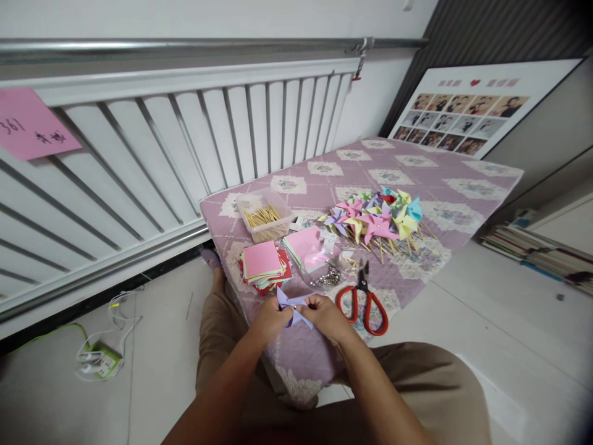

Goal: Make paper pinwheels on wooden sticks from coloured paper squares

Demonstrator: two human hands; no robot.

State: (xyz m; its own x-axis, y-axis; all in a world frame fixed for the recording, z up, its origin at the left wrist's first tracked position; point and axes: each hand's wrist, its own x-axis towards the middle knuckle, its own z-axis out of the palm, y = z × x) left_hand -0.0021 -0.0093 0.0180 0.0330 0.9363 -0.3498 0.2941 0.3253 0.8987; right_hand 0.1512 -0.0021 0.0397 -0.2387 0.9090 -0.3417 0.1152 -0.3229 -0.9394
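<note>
Both hands meet at the near edge of the quilted cover [417, 179] w/ the lilac paper piece [291, 307] pinched btwn them: left hand [272, 319] clamps its left side, right hand [327, 315] clamps its right side, fingertips closed on the paper. The piece sits in the gap btwn the 2 hands, 1 pointed flap sticking up-left past the left thumb, another poking down below; can't tell if it touches the cover. Just beyond the hands: stack of coloured squares [263, 264], 2nd stack w/ pink top [303, 243], clear bag of metal bits [328, 275]. Red-handled scissors [365, 304] lie just right of the right hand, blades pointing away. Further back: tub of wooden sticks [265, 219] and heap of pinwheels [377, 219]. White radiator [185, 142] at left, w/ pink note [32, 127]
</note>
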